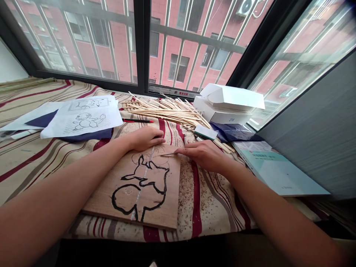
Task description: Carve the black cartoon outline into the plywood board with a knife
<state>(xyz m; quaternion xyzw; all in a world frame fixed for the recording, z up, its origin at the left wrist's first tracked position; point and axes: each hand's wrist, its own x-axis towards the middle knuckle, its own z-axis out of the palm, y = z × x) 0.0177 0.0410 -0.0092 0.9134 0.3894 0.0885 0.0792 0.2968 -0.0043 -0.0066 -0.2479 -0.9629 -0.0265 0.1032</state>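
A wooden board (pixel 155 174) lies tilted toward me, with a cartoon figure in thick black carved or painted lines and fainter pencil lines near its far edge. A pale streak runs down its middle. My left hand (pixel 147 137) curls over the board's far edge, holding it; some fingertips are hidden. My right hand (pixel 207 155) is closed around a thin pointed tool (pixel 169 154), whose tip reaches the pencilled part near the top. The tool's handle is mostly hidden by the fingers.
Drawing sheets (pixel 86 120) lie at left, near a red and black pen (pixel 137 121). Thin wooden sticks (pixel 169 111) are piled before the window, beside a white box (pixel 228 105). A small white-and-green block (pixel 205 132) and a pale green book (pixel 280 170) are at right. Crumbs dot the striped cloth (pixel 196 200).
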